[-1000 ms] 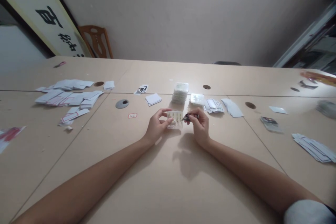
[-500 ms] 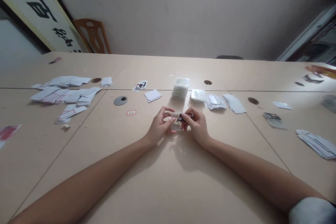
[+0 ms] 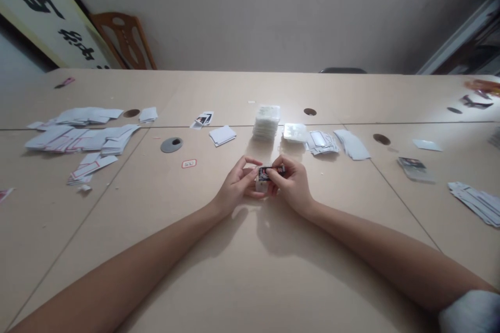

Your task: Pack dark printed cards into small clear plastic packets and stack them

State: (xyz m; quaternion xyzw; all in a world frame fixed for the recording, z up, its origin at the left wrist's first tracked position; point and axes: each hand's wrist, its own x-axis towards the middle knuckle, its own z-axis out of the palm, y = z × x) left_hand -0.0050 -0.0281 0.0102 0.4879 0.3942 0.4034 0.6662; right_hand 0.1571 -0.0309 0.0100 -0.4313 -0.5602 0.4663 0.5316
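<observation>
My left hand (image 3: 237, 183) grips a small clear plastic case (image 3: 261, 186) by its left side, thumb on top. Over the case lies a dark printed card (image 3: 266, 173), its right part pinched by my right hand (image 3: 291, 182). Both hands meet low over the table's middle, and whether the card is inside the case or on top of it I cannot tell. Just beyond them stand a tall stack of clear plastic cases (image 3: 266, 124) and a lower stack of the same cases (image 3: 295, 133). A pile of white cards (image 3: 222, 136) lies beyond my left hand.
White paper strips (image 3: 82, 138) spread over the left of the table. To the right lie framed cards (image 3: 322, 142), white slips (image 3: 352, 144), a case with a picture (image 3: 414, 169) and more strips (image 3: 474, 203). A small red-bordered label (image 3: 189, 164) lies left of my hands.
The dark card has turned flatter and shifted left over the clear case, showing more of its face. My hands stay close together; the view has tilted slightly.
</observation>
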